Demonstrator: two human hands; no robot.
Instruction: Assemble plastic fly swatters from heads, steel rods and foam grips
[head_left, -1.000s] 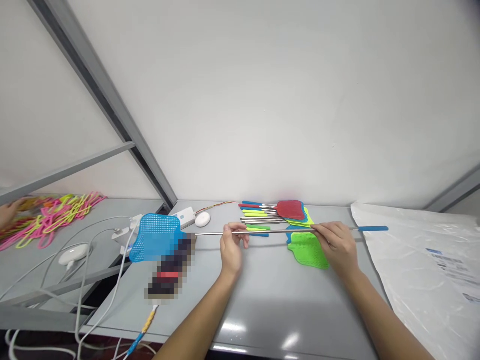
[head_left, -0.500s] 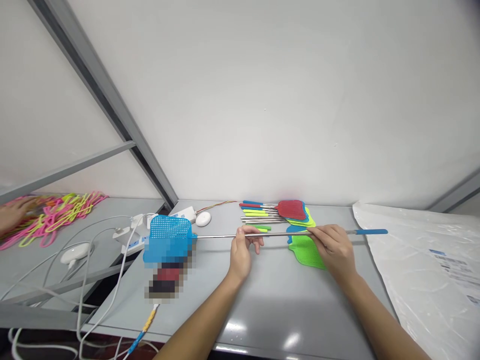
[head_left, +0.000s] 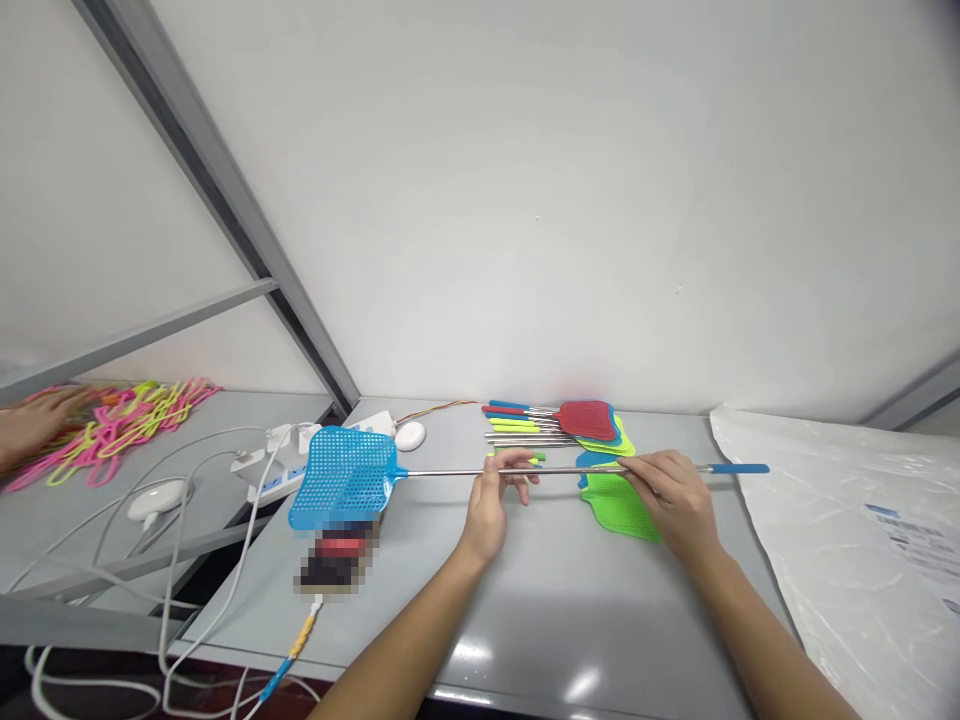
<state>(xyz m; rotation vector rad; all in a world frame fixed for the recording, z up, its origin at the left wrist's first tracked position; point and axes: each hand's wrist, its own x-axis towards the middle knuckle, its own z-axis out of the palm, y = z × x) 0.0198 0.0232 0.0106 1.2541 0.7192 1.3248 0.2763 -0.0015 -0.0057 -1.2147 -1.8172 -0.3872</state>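
A blue fly swatter (head_left: pixel 345 472) with a long metal rod and a blue grip lies level across the view, raised over the table. My left hand (head_left: pixel 491 500) pinches the middle of the rod between thumb and forefinger, its other fingers loosely curled. Nearer the blue grip, my right hand (head_left: pixel 667 490) holds the rod with its fingers closed. Beneath the rod, a green fly swatter (head_left: pixel 619 505) lies on the table with a blue one partly under it. Behind it is a stack of several fly swatters, a red one (head_left: pixel 585 420) on top.
White plastic packaging (head_left: pixel 832 540) with a label covers the right side. At the left are a power strip (head_left: pixel 281 483), white cables, a round white device (head_left: pixel 410 436) and a blurred-out object (head_left: pixel 337 560). Another person's hand (head_left: pixel 41 425) rests by pink and yellow cords (head_left: pixel 142 430).
The swatter's blue head has shifted slightly right and its grip slightly left, so the rod looks a little shorter. Both hands keep their hold, and the view has moved slightly.
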